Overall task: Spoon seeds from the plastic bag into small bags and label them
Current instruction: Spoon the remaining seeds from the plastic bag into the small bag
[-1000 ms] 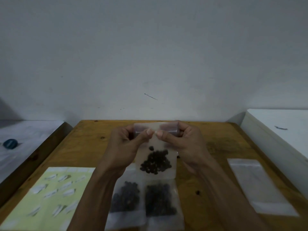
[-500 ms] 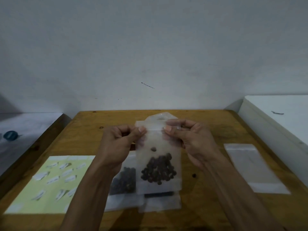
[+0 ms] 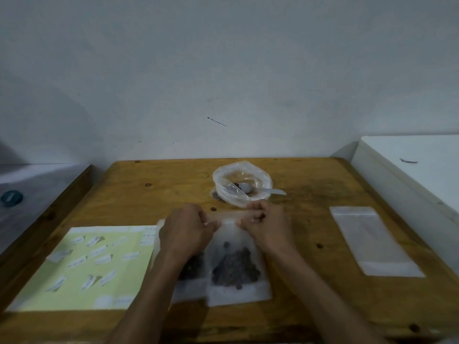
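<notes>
A small clear bag [image 3: 236, 264] holding dark seeds lies low over the wooden table [image 3: 149, 194]. My left hand [image 3: 185, 232] and my right hand [image 3: 267, 223] both pinch its top edge. Under it on the left lies another filled small bag [image 3: 192, 269], partly hidden by my left forearm. Behind my hands sits the rolled-down plastic bag [image 3: 242, 184] with a few dark seeds and a white plastic spoon [image 3: 263, 191] resting in it. A pale green sheet [image 3: 82, 269] with several white labels lies at the left.
A stack of empty small bags [image 3: 375, 244] lies flat at the right of the table. A white box surface [image 3: 409, 175] borders the table on the right, and a lower grey surface with a blue round thing [image 3: 11, 197] lies on the left.
My hands have lowered the seed bag from in front of me down onto the other filled bags. The plastic bag and spoon behind, hidden before, now show.
</notes>
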Demonstrator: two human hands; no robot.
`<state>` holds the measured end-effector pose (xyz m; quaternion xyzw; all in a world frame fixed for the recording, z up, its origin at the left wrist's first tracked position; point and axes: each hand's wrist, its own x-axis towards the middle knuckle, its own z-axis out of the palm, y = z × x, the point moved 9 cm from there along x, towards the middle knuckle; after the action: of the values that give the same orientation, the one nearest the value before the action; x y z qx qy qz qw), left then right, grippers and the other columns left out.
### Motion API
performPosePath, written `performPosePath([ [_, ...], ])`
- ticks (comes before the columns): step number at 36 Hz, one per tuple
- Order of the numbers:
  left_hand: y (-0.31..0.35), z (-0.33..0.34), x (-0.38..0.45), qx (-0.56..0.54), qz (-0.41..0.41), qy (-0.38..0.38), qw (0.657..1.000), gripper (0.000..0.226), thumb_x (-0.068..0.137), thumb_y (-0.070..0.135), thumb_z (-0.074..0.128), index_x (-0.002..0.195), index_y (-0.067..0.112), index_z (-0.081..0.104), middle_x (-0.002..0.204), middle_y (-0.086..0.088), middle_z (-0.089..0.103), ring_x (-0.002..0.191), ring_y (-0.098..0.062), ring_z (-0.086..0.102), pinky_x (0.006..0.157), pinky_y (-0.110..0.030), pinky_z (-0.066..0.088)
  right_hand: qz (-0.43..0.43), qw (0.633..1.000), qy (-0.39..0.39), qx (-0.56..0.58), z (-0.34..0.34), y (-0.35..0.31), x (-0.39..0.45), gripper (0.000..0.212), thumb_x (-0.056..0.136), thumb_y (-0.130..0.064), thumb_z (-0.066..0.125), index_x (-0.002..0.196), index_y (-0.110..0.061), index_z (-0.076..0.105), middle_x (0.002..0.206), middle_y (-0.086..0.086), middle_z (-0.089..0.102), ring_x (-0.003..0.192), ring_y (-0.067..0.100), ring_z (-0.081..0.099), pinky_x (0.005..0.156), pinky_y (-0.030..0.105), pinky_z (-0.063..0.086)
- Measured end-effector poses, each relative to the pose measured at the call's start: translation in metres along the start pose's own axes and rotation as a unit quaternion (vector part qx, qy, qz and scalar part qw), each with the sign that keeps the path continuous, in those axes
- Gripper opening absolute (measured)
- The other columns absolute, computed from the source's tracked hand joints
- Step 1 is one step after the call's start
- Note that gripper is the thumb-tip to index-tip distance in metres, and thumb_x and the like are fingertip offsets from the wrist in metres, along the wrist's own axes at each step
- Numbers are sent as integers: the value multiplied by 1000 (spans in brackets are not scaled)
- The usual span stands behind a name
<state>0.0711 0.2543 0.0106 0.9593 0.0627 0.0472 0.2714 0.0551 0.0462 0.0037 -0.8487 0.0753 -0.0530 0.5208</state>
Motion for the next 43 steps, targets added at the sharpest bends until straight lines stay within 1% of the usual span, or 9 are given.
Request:
performPosePath([
  [3,4,2,-1,53,12,7,998,40,80,56,73,103,23,67,102,1,70,94,-22,64,73,-36,54,-25,998,19,-57,2,-2,0,46,77,-26,84,118,-19,65,101,-8,65,89,2,59,64,6,41],
  [8,15,-5,-5,58,27,37,997,50,85,53,69,124,23,62,120,0,68,110,-23,62,83,-40,54,-39,989,45,-139,-4,-5,-8,49,83,-36,77,128,-24,60,123,-7,63,115,13,55,84,22,42],
  [14,66,-26,-24,-26,111,92,989,34,86,47,71,111,23,71,97,7,71,85,-15,64,67,-29,47,-38,989,68,-127,-47,-11,-14,30,88,-32,72,117,-27,64,107,-13,66,98,2,61,62,5,33],
  [17,108,-21,-35,-78,175,72,979,26,87,44,72,104,24,72,85,11,67,73,-6,61,63,-28,51,-20,988,110,-103,-87,-5,-12,25,89,-28,72,113,-26,65,102,-12,65,92,3,61,72,14,47],
  [22,185,19,-47,-117,250,8,961,18,88,40,70,85,22,71,72,14,63,68,-3,57,63,-31,54,8,968,206,-142,-169,25,-1,26,88,-31,72,110,-19,68,94,-8,68,91,11,65,80,28,52],
  [31,263,154,-17,6,240,-141,960,27,87,46,65,80,21,61,90,-4,67,83,-26,63,73,-45,58,197,935,162,-247,-242,117,18,63,88,-51,65,135,-11,54,136,13,58,123,33,55,93,39,47],
  [36,269,198,-1,141,241,-183,943,47,87,52,66,116,15,63,129,-14,55,122,-36,50,98,-46,46,218,922,140,-289,-235,135,28,71,79,-66,64,128,-15,58,140,13,53,130,36,44,103,49,39],
  [40,269,201,5,120,246,-183,944,46,81,51,73,114,20,66,125,-12,60,118,-34,55,98,-43,48,226,931,148,-244,-233,140,31,77,74,-60,73,136,-19,50,145,9,45,135,33,38,108,48,34],
  [43,267,198,5,72,232,-183,953,34,75,47,80,99,28,63,110,-4,65,104,-27,61,88,-42,54,199,945,193,-175,-239,141,32,55,75,-45,79,118,-26,51,126,2,60,123,28,52,103,47,41],
])
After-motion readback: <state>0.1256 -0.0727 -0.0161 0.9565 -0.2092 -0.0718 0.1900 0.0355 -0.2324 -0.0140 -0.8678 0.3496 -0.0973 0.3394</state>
